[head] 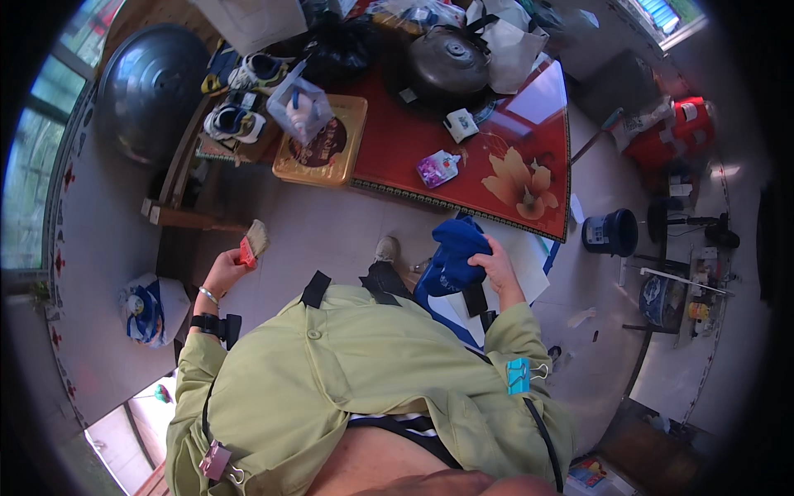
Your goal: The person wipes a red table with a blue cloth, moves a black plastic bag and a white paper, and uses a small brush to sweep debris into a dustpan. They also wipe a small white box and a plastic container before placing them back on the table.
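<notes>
A flat paintbrush [254, 242] with a red handle and pale bristles is in my left hand [228, 273], bristles pointing up and away from me. My right hand [493, 263] grips a blue fabric cap [456, 254] by its edge, and folds hide part of its shape. Small pale writing shows on the cap's lower side. The two hands are well apart, one on each side of my body. Beyond the cap stands a low table with a glossy red top [397, 146]. Beneath the cap, white sheets [524, 273] and a blue-edged surface are partly covered.
On the table are a gold tin [350, 146], a purple-and-white pouch [438, 168], a small white box [461, 125] and a dark pan [450, 59]. Shoes [234, 124] rest at its left. A wooden stool [186, 217] is beyond my left hand; a dark bucket [611, 232] stands right.
</notes>
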`<state>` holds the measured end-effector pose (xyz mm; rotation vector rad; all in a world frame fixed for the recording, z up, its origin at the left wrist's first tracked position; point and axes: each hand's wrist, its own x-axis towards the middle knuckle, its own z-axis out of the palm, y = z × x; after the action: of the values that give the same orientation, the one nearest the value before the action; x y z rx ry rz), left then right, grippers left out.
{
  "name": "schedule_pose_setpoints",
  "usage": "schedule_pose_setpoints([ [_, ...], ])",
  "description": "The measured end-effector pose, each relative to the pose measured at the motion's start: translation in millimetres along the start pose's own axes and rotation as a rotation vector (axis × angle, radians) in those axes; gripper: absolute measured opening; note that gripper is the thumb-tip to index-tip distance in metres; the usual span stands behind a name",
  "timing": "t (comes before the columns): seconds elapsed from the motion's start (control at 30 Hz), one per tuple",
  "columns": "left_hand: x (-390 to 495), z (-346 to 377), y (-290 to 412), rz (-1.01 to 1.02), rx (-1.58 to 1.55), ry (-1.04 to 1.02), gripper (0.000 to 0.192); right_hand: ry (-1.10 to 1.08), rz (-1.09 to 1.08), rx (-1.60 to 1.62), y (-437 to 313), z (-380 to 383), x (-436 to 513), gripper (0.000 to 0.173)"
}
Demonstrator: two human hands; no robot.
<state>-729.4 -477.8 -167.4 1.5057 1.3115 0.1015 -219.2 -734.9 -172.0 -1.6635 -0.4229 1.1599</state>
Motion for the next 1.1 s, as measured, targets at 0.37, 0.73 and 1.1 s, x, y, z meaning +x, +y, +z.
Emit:
schedule_pose_setpoints([
  [0.37, 187.9, 131.1, 217.2, 0.348, 0.29, -0.119, 0.016, 0.775, -0.438, -1.19, -33.4, -142.0, 146.1, 0.063],
  [0.73, 230.2, 191.8, 237.2, 0.193, 0.102, -0.343, 0.021, 0.381, -0.195, -0.657, 1.7, 61.5, 240.1, 0.045],
  [1.1, 261.1, 159.1, 197.1, 0.247, 0.08, -0.308, 0.022, 0.108, 0.107, -0.599, 71.8, -107.1, 3.1, 0.041],
])
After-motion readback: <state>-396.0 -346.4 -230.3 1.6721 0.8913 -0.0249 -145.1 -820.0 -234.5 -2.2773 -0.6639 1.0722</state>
